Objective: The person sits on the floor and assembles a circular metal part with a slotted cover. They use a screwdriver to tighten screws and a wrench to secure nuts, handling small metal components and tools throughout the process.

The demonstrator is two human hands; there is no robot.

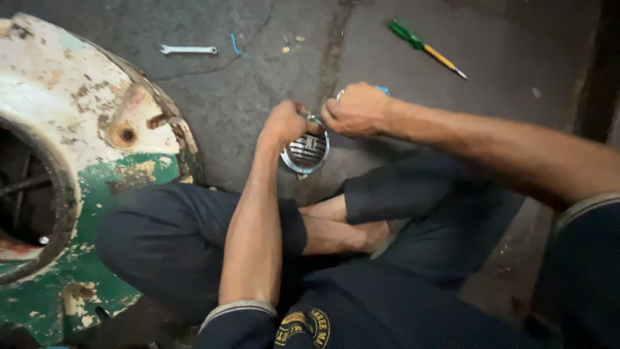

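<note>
Dark blue trousers (pixel 174 239) and crossed legs fill the bottom of my view, with both forearms reaching out over them. I see my left hand (pixel 284 123) curled shut on the upper left rim of a round chrome grille (pixel 307 152), which is held just above the concrete floor (pixel 258 84) in front of the knees. My right hand (pixel 355 108) is closed in a fist at the grille's top edge; something blue and a bit of metal peek out beside it, but I cannot tell what it grips. A worn white and green machine housing (pixel 71 161) sits on the left. Farther off lie a spanner (pixel 188 49) and a green-handled screwdriver (pixel 426 48).
</note>
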